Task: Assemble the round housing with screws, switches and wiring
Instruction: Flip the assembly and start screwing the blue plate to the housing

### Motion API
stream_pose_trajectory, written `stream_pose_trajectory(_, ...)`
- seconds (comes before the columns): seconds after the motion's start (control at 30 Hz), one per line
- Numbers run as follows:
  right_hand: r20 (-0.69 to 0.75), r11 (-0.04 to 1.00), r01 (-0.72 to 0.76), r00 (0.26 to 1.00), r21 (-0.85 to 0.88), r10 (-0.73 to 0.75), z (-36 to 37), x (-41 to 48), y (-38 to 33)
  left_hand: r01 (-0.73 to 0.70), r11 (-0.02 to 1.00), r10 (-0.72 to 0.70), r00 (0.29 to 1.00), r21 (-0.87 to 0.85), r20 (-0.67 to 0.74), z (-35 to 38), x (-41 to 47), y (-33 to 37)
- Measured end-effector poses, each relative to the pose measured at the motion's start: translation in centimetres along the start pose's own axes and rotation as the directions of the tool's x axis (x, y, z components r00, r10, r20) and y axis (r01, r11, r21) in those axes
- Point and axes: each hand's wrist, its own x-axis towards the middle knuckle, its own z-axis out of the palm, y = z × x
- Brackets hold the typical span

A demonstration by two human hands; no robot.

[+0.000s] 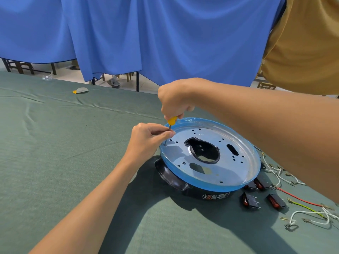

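Note:
The round housing [227, 173] lies on the green cloth: a silver metal plate with a blue film rim on a black plastic base. My right hand [176, 99] grips the yellow handle of a screwdriver [172, 121] held upright over the plate's far left edge. Its tip stands in a hole near the rim [165, 144]. My left hand [148, 142] pinches the screwdriver's thin shaft just above the plate. Several black rocker switches [250, 199] with red faces lie to the right of the housing. White, red and yellow-green wires [300, 200] with terminals lie beside them.
A green cloth covers the table [64, 143]. A small grey and orange object [80, 90] lies far left near the table's back edge. Blue curtains [146, 37] hang behind, with chair legs under them. A person in a tan shirt [308, 48] stands at the right.

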Motion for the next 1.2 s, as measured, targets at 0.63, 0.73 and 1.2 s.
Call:
stream_pose_trajectory(0.63, -0.068, 0.962, 0.237, 0.966, -0.137, -0.248, 0.1, -0.2, -0.1, 0.055, 0.998, -0.055, 0.998, 0.005, 0.025, -0.4, 0.0, 0.2)
stream_pose_trajectory(0.73, -0.045, 0.976, 0.197, 0.978, -0.09, -0.201, -0.2, 0.3, -0.7, 0.052, 0.998, -0.053, 0.997, 0.017, 0.051, -0.6, 0.0, 0.1)
stream_pose_trajectory(1.2, 0.104, 0.983, -0.063, 0.994, 0.173, 0.045, 0.0, 0.4, 0.4, 0.047, 0.994, -0.049, 0.999, 0.094, 0.021, 0.1, -0.2, 0.5)
